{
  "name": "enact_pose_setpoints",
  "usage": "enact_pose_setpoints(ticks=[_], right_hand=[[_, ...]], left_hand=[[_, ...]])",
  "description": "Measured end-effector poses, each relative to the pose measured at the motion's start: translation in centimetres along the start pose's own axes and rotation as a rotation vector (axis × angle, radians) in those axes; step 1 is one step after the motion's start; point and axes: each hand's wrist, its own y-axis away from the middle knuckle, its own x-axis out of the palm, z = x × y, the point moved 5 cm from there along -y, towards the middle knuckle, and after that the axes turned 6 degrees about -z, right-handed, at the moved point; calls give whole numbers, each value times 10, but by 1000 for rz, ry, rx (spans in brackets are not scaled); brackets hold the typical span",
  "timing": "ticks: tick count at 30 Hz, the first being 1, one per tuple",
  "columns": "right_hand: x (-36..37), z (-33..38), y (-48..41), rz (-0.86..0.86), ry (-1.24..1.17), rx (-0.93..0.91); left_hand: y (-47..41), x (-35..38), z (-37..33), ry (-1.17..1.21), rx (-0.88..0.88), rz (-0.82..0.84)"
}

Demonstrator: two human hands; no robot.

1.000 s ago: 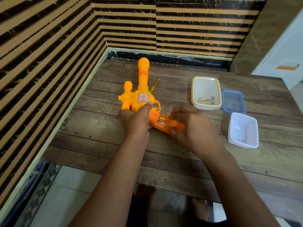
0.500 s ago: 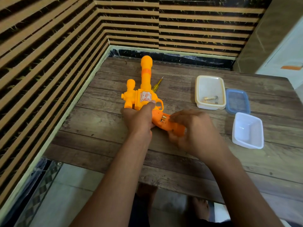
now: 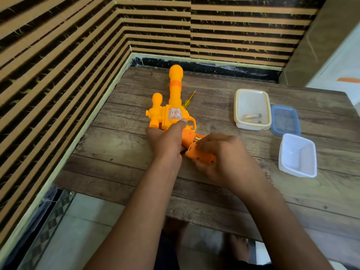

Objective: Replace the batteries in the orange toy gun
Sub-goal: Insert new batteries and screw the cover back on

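The orange toy gun [image 3: 174, 106] lies on the wooden table [image 3: 120, 158], barrel pointing away from me. My left hand [image 3: 165, 142] grips its body just behind the trigger, thumb on the sticker side. My right hand [image 3: 222, 158] holds the orange battery cover [image 3: 198, 154] against the handle. A sliver of brass battery end [image 3: 198, 138] shows in the handle above the cover. Two batteries [image 3: 252, 117] lie in the cream container [image 3: 252, 94]. A yellow screwdriver [image 3: 188, 99] pokes out from behind the barrel.
A blue lid [image 3: 284, 122] lies right of the cream container. A white empty tub [image 3: 297, 154] stands nearer me on the right. Striped walls close the table's left and far sides. A cabinet stands at the far right.
My right hand has brought the orange cover over the handle's battery bay. The batteries that lay exposed a second ago are now mostly covered. My left hand has kept its grip.
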Motion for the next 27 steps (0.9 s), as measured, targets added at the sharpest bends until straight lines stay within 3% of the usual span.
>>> enact_pose_setpoints(ticks=[14, 21, 27], right_hand=[[0, -3, 0, -54, -40, 80], [-3, -7, -10, -173, -45, -5], [4, -11, -14, -182, -89, 121]], left_hand=[[-5, 1, 2, -16, 38, -11], [-6, 1, 4, -32, 25, 1], [-5, 1, 3, -62, 36, 9]])
